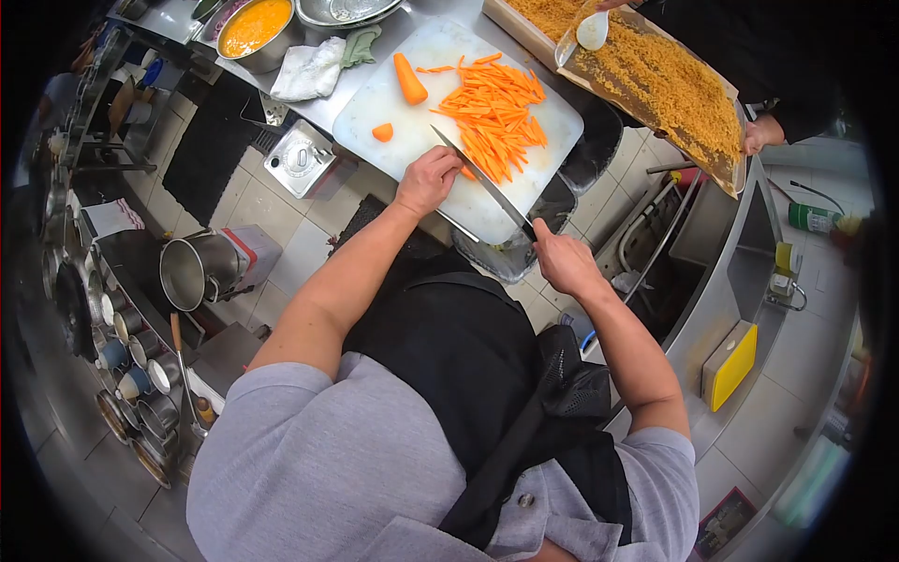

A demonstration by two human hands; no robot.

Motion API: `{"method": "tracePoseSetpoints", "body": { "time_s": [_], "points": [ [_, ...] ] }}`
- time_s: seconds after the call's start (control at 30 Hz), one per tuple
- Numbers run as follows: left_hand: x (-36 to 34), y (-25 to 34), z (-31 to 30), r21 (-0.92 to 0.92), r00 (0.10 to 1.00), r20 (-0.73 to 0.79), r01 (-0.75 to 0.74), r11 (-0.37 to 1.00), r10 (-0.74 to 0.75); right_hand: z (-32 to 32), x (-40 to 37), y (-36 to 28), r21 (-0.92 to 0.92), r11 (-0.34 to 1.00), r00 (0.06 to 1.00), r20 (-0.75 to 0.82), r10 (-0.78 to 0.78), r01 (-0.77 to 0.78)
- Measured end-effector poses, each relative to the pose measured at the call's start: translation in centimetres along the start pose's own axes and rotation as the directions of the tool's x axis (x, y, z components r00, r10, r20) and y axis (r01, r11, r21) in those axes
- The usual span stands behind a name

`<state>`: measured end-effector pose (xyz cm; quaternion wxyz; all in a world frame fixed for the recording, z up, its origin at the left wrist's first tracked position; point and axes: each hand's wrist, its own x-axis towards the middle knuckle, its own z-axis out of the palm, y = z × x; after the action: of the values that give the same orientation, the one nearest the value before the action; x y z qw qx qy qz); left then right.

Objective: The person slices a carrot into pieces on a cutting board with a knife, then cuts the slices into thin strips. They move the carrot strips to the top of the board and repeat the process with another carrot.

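Note:
My left hand (428, 180) presses a piece of carrot (467, 172) onto the white cutting board (412, 122). My right hand (562, 259) grips the handle of a long knife (487, 184), whose blade lies across the board beside my left fingers. A pile of carrot sticks (494, 110) covers the board's far side. A whole carrot piece (409, 79) and a small carrot end (382, 132) lie apart to the left.
Another person's hand (760, 134) holds a tray of yellow rice (655, 80) at the upper right, a white spoon (592, 31) in it. A bowl of orange puree (255, 26), a white cloth (309, 70), pots (195, 272) and a sink (740, 272) surround me.

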<state>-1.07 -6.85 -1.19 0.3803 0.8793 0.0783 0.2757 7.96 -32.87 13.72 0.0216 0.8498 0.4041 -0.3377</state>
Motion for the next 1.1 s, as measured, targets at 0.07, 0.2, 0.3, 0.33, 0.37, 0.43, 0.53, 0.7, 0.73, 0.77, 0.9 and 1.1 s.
{"method": "tracePoseSetpoints", "body": {
  "time_s": [0.07, 0.2, 0.3, 0.33, 0.37, 0.43, 0.53, 0.7, 0.73, 0.77, 0.9, 1.1],
  "points": [
    [0.2, 0.1, 0.0, 0.002, 1.0, -0.002, 0.018, 1.0, -0.018, -0.1, 0.1, 0.2, -0.005, 1.0, 1.0, 0.005, -0.007, 0.007],
    [0.2, 0.0, 0.1, 0.005, 1.0, -0.008, -0.005, 1.0, 0.005, -0.7, 0.1, -0.5, 0.021, 1.0, 1.0, 0.03, 0.003, -0.003],
    [-0.1, -0.2, 0.0, 0.007, 1.0, 0.002, 0.009, 1.0, -0.009, 2.9, 2.9, 0.2, 0.081, 0.996, 0.999, -0.022, -0.028, 0.029],
    [0.1, -0.2, 0.1, 0.001, 1.0, 0.002, 0.018, 1.0, -0.018, 3.1, 3.2, 0.3, 0.075, 0.997, 0.999, -0.027, -0.028, 0.03],
    [0.5, -0.3, 0.1, 0.008, 1.0, -0.007, 0.011, 1.0, -0.011, 3.2, 3.9, 0.2, 0.074, 0.997, 0.999, -0.037, -0.035, 0.037],
    [0.1, -0.1, 0.0, 0.002, 1.0, 0.003, 0.002, 1.0, -0.002, 2.3, 3.8, -0.8, 0.085, 0.995, 0.998, -0.047, -0.044, 0.047],
    [0.1, -0.1, 0.1, 0.01, 1.0, -0.016, -0.005, 1.0, 0.005, -0.4, 2.2, -0.5, 0.039, 0.999, 0.999, -0.02, -0.035, 0.036],
    [0.2, 0.1, 0.0, 0.015, 1.0, -0.003, -0.002, 1.0, 0.002, -0.1, 0.9, -0.1, 0.051, 0.998, 1.0, 0.009, -0.029, 0.029],
    [0.2, 0.1, 0.0, 0.017, 1.0, -0.001, 0.005, 1.0, -0.005, 0.2, 0.9, -0.2, 0.074, 0.997, 0.999, 0.027, -0.027, 0.025],
    [0.2, 0.1, 0.0, 0.017, 1.0, -0.001, 0.008, 1.0, -0.008, 0.4, 1.0, -0.2, 0.074, 0.997, 0.999, 0.029, -0.027, 0.025],
    [0.2, 0.0, 0.0, 0.027, 0.999, -0.013, -0.031, 0.999, 0.031, 0.6, 1.0, -0.6, 0.123, 0.992, 0.999, 0.026, -0.028, 0.024],
    [0.3, -0.2, 0.0, 0.037, 0.999, -0.009, -0.049, 0.998, 0.049, 3.8, 4.4, -0.2, 0.184, 0.98, 0.997, -0.039, -0.07, 0.076]
  ]
}}
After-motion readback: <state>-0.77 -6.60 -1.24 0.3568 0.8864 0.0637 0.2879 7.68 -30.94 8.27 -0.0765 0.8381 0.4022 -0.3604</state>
